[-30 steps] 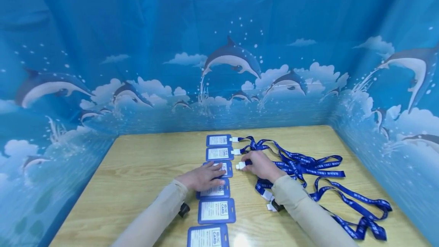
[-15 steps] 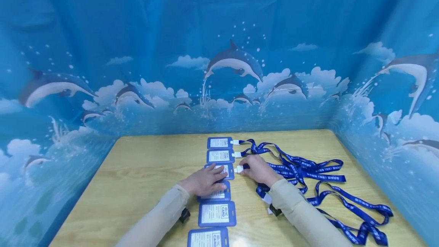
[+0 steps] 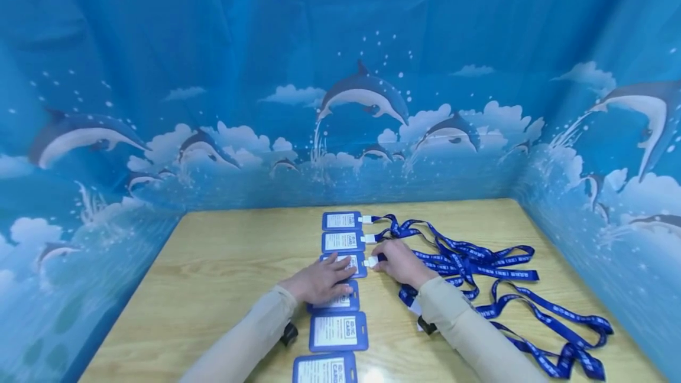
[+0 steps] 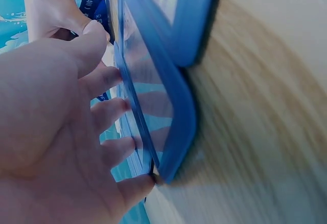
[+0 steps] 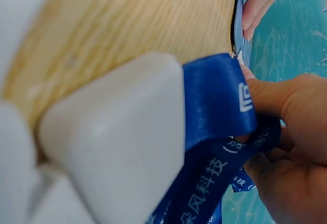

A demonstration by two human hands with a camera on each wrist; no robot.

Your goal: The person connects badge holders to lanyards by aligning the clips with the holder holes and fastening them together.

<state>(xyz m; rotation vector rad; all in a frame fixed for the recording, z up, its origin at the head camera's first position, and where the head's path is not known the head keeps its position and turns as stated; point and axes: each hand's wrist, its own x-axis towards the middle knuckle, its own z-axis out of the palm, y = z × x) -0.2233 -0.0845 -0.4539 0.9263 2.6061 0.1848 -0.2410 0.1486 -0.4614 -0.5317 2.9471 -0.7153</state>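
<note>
My left hand [image 3: 321, 281], fingers straight and spread, rests on the third blue badge holder [image 3: 363, 264] from the back and partly covers the fourth holder [image 3: 347, 306]. In the left wrist view the fingertips lie along the clear face of a holder [image 4: 184, 116]. My right hand [image 3: 401, 263] pinches the end of a blue lanyard just behind its white clip [image 3: 370, 262]. This clip meets the third holder's slotted right edge; whether it passes into the slot is too small to tell. The right wrist view shows the strap [image 5: 219, 96] between thumb and fingers [image 5: 276, 98].
At the back, two badge holders [image 3: 341, 221] have lanyard clips [image 3: 368, 239] at their right edges. Two more holders [image 3: 338, 333] lie nearer in the column. Tangled lanyards [image 3: 468, 259] and a separate one [image 3: 569, 333] spread over the table's right side. Dolphin-printed curtains [image 3: 239, 176] enclose it.
The pinched clip and the third badge holder have come together, closing the small gap between them. My left hand stays spread on the holders. The head view has shifted slightly.
</note>
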